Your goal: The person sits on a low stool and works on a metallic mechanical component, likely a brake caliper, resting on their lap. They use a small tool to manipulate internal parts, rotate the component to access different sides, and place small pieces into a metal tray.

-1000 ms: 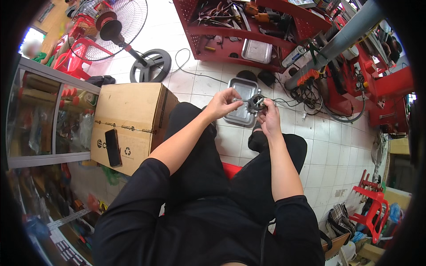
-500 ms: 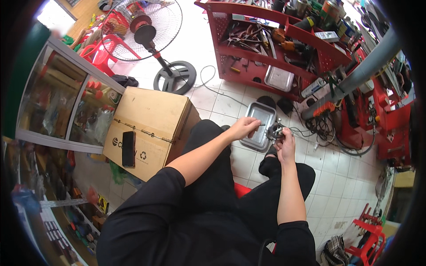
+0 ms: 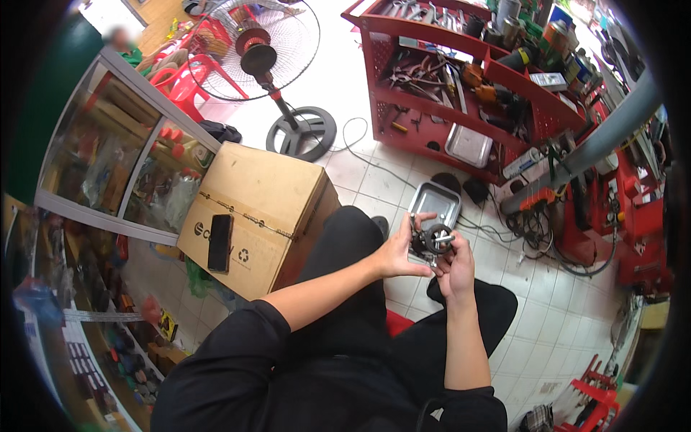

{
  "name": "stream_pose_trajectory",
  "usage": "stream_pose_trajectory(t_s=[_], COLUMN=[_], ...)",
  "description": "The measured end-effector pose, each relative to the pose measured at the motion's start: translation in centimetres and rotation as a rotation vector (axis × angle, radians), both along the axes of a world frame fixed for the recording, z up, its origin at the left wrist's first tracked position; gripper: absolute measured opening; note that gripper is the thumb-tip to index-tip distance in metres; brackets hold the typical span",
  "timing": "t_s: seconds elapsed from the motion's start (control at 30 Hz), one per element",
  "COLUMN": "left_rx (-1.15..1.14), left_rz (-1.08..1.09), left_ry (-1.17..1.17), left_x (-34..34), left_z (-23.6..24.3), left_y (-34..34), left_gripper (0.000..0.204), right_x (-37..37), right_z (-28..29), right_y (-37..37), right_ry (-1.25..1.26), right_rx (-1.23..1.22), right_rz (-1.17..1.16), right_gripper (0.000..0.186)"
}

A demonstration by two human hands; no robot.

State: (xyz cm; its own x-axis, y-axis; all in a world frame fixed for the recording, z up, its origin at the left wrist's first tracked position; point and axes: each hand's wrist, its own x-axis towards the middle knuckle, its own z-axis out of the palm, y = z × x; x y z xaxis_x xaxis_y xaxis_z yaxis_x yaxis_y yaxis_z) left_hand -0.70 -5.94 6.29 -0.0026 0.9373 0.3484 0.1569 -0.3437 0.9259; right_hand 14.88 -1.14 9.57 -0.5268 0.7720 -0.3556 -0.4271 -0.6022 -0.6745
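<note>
A small dark metal machine part [image 3: 432, 241] with a round ring and bright metal stubs is held between my two hands, above my lap. My left hand [image 3: 399, 253] cups its left side, one finger stretched along the top and the thumb below. From the right, my right hand [image 3: 458, 270] grips the part with bent fingers, near a shiny pin-like piece. Just beyond the hands lies a shallow grey metal tray [image 3: 440, 201] on the floor. Its near end is partly hidden by the part and my fingers.
A cardboard box [image 3: 263, 198] with a black phone [image 3: 220, 243] on top stands at my left. Beyond it is a standing fan [image 3: 301, 135]. A red tool cart [image 3: 374, 79] full of tools stands ahead. Cables [image 3: 515, 241] trail over the tiled floor. A person [image 3: 124, 47] sits far left.
My left hand has come right and nearer to me, from over the tray onto the part. The thin dark piece it pinched no longer shows. The part has turned and come closer.
</note>
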Motion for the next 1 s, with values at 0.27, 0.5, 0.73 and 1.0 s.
stream_pose_trajectory(t_s=[0.27,0.5,0.73,1.0], left_rx=[-0.225,-0.358,-0.242,-0.254], left_rz=[-0.029,-0.098,-0.056,-0.061], left_ry=[-0.285,-0.108,0.139,0.096], left_x=[2.0,0.1,-0.3,0.0], left_z=[-1.3,-3.5,-3.7,-2.8], left_y=[0.3,1.5,1.7,1.3], left_gripper=[0.067,0.044,0.053,0.050], right_x=[-0.3,1.9,3.1,3.9], right_z=[2.4,-3.1,-2.8,-2.6], right_y=[0.3,2.0,2.9,3.2], right_ry=[-0.413,-0.552,-0.314,-0.311], right_rx=[0.156,0.272,0.151,0.217], right_rz=[0.126,0.146,0.241,0.314], right_gripper=[0.037,0.040,0.032,0.030])
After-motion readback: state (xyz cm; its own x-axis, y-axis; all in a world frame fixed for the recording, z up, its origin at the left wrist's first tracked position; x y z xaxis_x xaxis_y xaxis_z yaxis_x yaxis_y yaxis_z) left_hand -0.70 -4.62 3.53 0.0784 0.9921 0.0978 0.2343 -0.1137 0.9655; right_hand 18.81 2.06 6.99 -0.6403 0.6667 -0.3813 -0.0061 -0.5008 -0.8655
